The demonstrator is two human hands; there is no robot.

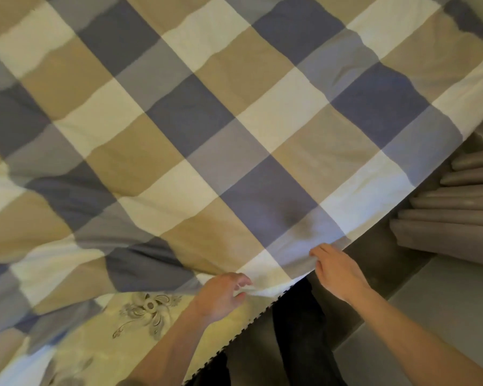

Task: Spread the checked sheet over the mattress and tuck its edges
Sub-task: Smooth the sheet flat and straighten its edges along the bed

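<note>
Along near edge of mattress, left hand and right hand each pinch sheet hem, fingers clamped on cloth. Sheet lies rumpled over most of mattress; light, limp, likely creases, so best held by hem

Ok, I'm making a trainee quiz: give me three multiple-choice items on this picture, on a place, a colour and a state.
1. Where is the flower-printed mattress bare? A lower left B top right C centre
2. Which colour is missing from the checked sheet? A white B red C tan
3. The sheet's near edge is A tucked B pinched by the left hand and right hand C lying free

A: its print shows below the sheet's edge.
B: squares are blue, grey, tan, white.
B: both hands' fingers pinch it.
</note>
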